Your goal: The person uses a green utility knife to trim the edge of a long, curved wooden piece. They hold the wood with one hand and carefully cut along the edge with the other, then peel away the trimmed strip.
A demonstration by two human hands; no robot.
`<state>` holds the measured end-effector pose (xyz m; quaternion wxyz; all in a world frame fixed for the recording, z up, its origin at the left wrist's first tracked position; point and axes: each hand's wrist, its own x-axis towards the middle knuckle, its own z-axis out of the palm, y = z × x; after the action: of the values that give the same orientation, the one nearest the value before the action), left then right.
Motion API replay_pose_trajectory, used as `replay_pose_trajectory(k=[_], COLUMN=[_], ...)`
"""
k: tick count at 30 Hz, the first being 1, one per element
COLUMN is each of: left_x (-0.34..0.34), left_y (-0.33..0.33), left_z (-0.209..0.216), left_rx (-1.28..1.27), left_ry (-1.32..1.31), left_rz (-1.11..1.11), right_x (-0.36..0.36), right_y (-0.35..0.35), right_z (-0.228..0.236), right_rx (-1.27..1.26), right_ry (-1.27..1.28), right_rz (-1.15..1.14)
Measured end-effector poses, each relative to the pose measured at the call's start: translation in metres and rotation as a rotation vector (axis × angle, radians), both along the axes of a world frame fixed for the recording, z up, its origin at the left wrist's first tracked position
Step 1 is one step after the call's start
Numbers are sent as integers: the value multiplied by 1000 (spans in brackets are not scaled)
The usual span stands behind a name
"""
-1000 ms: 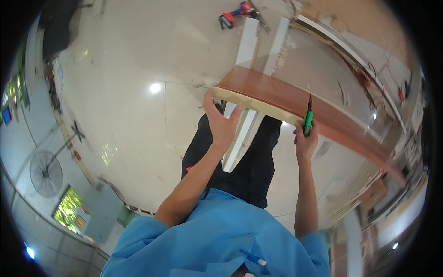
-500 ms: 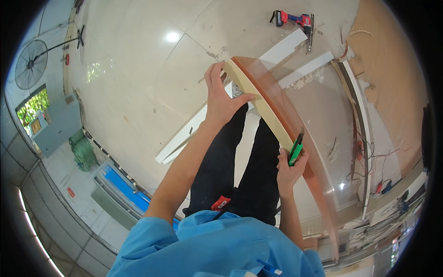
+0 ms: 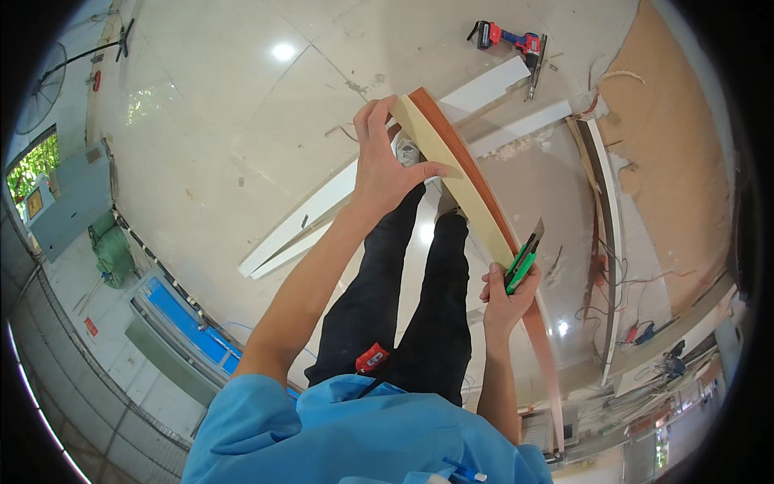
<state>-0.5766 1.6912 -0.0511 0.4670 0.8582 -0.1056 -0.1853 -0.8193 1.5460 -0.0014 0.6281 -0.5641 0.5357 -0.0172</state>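
A long, thin board (image 3: 474,211) stretches from the upper middle down past my right hand, with a cream face toward me and an orange-brown side (image 3: 476,173) beyond. My left hand (image 3: 383,153) grips its far end, fingers over the far edge and thumb laid on the cream face. In my right hand (image 3: 506,302) is a green utility knife (image 3: 522,270), its blade out and pointing up and away. That hand sits against the board's nearer part, which it partly hides. The blade stands beside the board's orange-brown side, apart from it as far as I can tell.
A red and blue cordless drill (image 3: 516,39) lies on the tiled floor near white strips (image 3: 488,85). More white strips (image 3: 298,218) lie left of my legs. At right are a brown sheet (image 3: 677,129), a long curved strip (image 3: 610,210) and loose wires.
The view has shifted, and the board looks slightly steeper. The knife has tipped a little to the right. Both hands keep their hold.
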Motion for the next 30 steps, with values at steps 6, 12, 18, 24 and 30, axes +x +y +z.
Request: replay_pose_trajectory(k=[6, 12, 18, 24, 30], left_x=[5, 8, 4, 4, 4], left_y=[-2, -4, -6, -5, -4], left_z=[-1, 2, 3, 3, 3], left_rx=[44, 20, 62, 20, 28], left_ry=[-45, -13, -41, -20, 4], left_rz=[-52, -29, -39, -16, -9], right_x=[2, 1, -2, 0, 1], right_y=[-4, -8, -14, -15, -15], right_z=[5, 9, 9, 9, 8], right_rx=[18, 56, 120, 133, 112], right_ry=[23, 34, 3, 24, 16], right_rz=[8, 38, 55, 75, 80])
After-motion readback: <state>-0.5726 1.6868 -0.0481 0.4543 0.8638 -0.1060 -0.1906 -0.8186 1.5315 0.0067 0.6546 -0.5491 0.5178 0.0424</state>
